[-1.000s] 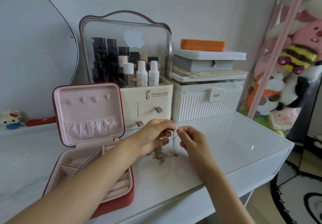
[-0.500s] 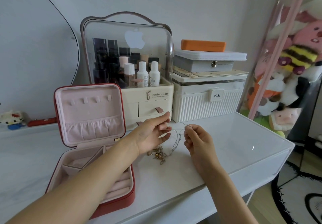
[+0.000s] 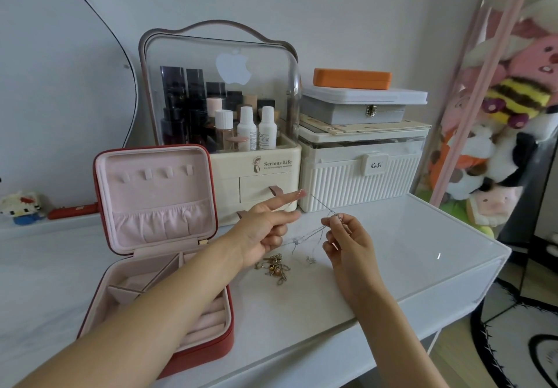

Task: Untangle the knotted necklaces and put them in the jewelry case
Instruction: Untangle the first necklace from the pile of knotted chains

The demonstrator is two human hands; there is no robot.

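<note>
White marble-look worktop lies bare in front of the hands down to its near edge, and a glass-topped section on the right is clear up to its corner. At the left stands a red jewelry case, lid upright, its pink-lined compartments open and just beside the left forearm. Behind the hands, a cream cosmetics organizer and a ribbed white storage box close off the back of the worktop.

Raised above the surface, the left hand is palm-up with index and middle fingers stretched toward the right; a thin silver chain is caught at its index fingertip. From there the chain runs taut, down and to the right, to the right hand, which pinches it between thumb and forefinger, the other fingers curled. More fine silver strands hang from that pinch to the worktop between the hands. Under the left palm, a tangled clump of gold necklaces rests on the worktop, near the case's right side.
</note>
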